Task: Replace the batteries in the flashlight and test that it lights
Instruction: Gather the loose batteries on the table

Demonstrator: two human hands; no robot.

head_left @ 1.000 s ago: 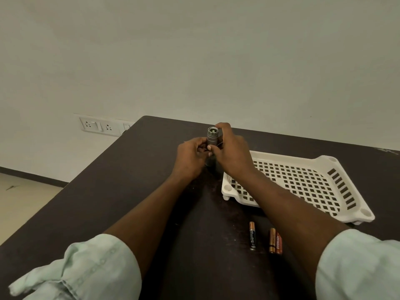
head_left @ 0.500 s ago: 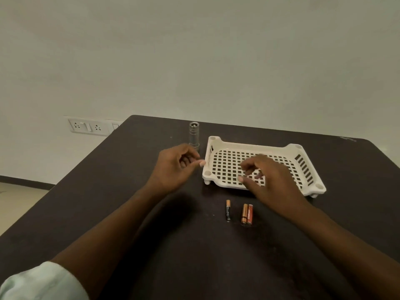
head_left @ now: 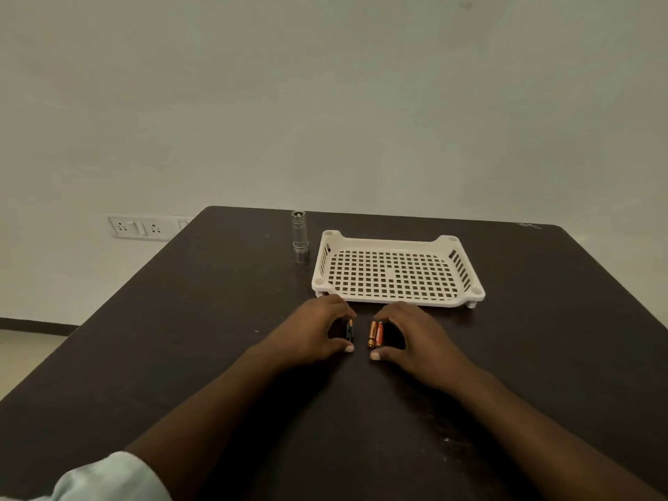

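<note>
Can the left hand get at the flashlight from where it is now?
Probably yes. The flashlight stands upright by itself, left of the tray, with bare table between it and the left hand. But that hand's fingers are curled around a battery, so it is occupied.

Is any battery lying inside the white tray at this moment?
No: the white tray holds nothing, and all three batteries, the black one and the orange pair, lie on the table between the hands.

Flashlight left of tray
</note>
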